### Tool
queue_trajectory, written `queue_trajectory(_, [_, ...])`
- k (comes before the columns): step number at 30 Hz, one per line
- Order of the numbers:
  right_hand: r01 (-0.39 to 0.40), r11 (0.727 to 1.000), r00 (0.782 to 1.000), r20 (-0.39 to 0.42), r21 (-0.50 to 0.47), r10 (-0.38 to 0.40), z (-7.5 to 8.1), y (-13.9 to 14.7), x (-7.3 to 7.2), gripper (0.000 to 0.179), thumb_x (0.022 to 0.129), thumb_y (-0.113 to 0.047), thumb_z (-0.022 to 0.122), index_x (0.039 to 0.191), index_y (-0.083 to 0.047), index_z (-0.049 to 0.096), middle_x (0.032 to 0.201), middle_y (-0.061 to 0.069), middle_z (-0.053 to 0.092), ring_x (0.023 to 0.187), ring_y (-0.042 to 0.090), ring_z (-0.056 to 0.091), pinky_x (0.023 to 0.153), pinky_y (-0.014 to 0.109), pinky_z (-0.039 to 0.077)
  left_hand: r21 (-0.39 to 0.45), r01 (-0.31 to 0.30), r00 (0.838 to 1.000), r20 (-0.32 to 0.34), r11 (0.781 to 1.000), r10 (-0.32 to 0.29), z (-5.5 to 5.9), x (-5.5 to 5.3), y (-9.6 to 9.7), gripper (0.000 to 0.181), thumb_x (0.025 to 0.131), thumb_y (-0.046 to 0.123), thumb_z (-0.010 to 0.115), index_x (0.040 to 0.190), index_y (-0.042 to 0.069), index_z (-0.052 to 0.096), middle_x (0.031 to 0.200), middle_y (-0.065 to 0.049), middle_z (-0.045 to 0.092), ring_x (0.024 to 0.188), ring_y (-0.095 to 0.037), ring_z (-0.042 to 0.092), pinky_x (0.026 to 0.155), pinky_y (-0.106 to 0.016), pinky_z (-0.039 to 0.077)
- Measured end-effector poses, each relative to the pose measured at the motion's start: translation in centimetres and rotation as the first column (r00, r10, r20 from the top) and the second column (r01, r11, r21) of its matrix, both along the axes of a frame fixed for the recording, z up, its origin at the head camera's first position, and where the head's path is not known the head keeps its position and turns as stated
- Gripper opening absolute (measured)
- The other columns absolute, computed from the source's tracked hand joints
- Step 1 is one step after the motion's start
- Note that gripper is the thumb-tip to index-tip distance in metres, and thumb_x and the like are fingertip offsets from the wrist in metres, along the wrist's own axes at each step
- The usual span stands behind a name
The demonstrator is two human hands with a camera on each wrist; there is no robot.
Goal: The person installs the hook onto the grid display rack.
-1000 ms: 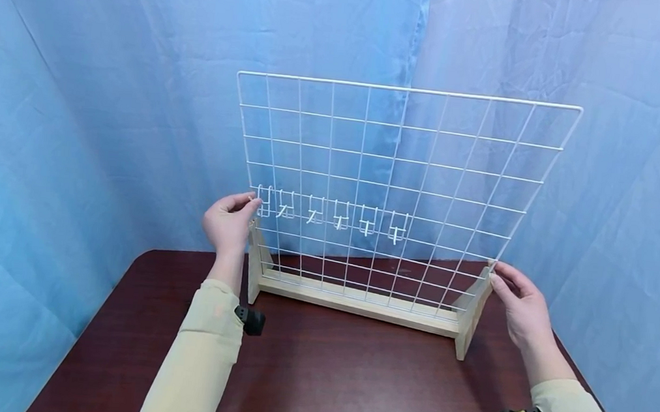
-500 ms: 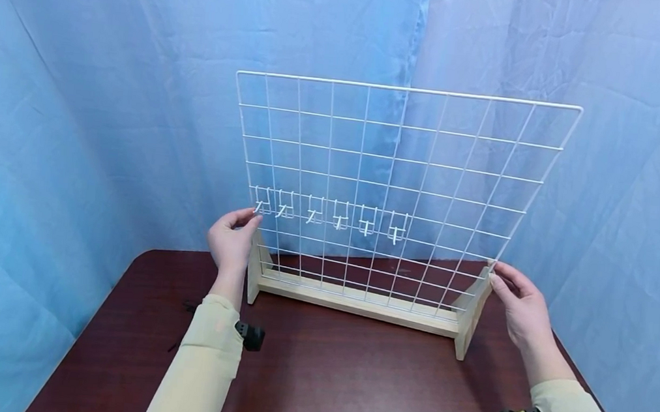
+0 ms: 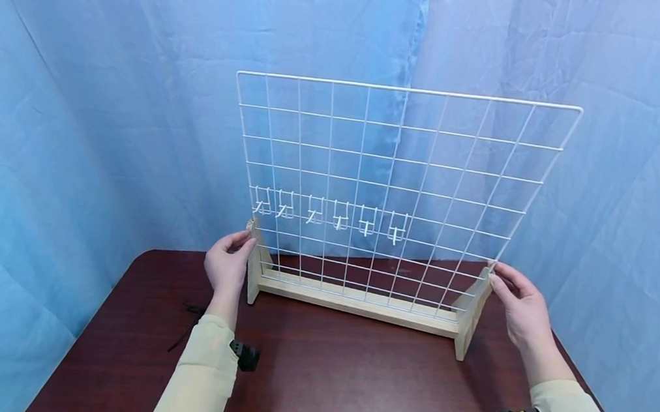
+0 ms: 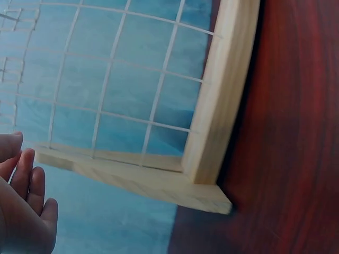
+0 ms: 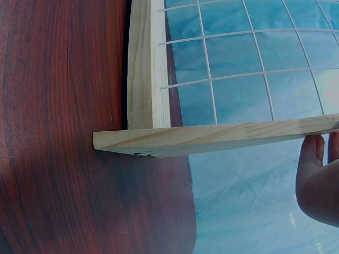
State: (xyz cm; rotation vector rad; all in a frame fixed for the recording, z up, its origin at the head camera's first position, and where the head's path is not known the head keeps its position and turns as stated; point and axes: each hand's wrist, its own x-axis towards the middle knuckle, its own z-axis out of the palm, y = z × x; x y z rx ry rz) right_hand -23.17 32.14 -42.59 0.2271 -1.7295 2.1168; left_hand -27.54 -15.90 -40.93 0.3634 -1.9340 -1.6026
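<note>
A white wire grid panel (image 3: 378, 139) stands upright in a pale wooden stand (image 3: 351, 305). Several white wire hooks (image 3: 340, 222) hang in a row across the grid's left and middle part. My left hand (image 3: 227, 264) is beside the upper part of the stand's left upright; in the left wrist view its fingers (image 4: 36, 190) are loosely bent near the wood's end with nothing between them. Whether they touch the wood, I cannot tell. My right hand (image 3: 524, 308) pinches the top of the right upright; in the right wrist view its fingertips (image 5: 312, 145) lie against the outer face.
The stand rests on a dark red-brown table (image 3: 338, 377). Thin black items (image 3: 185, 325) lie by the left forearm, partly hidden by the sleeve. Light blue curtains (image 3: 108, 114) hang behind and on both sides.
My left hand has let go of the leftmost hook and moved down beside the left upright. That hook now hangs in line with the others. My right hand has stayed put.
</note>
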Motion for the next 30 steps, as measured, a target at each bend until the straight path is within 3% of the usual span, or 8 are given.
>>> queue_trajectory(11, [-0.007,1.000,1.000,-0.014,-0.006,0.007,0.2,-0.1,0.1,0.032,0.095,0.008,0.057,0.115,-0.010,0.074,0.102,-0.010,0.071,0.096,0.001,0.060,0.082,0.010,0.048,-0.055,0.063,0.993,0.100,0.997,-0.057,-2.8,1.0,-1.9,0.031,0.087,0.011,0.075,0.115,-0.001,0.072,0.109,-0.018,0.072,0.105,-0.028,0.065,0.072,-0.011,0.044])
queue_trajectory(21, [-0.009,1.000,1.000,-0.009,-0.009,0.009,0.1,-0.1,0.0,0.032,0.095,0.008,0.057,0.115,-0.011,0.074,0.103,-0.009,0.071,0.096,0.001,0.060,0.082,0.010,0.048,-0.110,0.071,0.982,0.184,0.991,-0.050,-5.6,2.8,-4.3,0.035,0.089,0.014,0.074,0.121,0.002,0.070,0.112,-0.018,0.071,0.108,-0.028,0.064,0.072,-0.009,0.041])
queue_trajectory(30, [-0.003,1.000,1.000,-0.020,-0.007,0.003,0.0,0.0,0.0,0.033,0.095,0.009,0.057,0.113,-0.012,0.074,0.102,-0.009,0.071,0.095,0.001,0.061,0.081,0.010,0.048,-0.199,0.063,0.971,0.238,0.978,-0.014,-8.0,4.7,-6.7,0.035,0.091,0.016,0.073,0.123,0.001,0.069,0.112,-0.019,0.070,0.107,-0.030,0.064,0.085,-0.028,0.046])
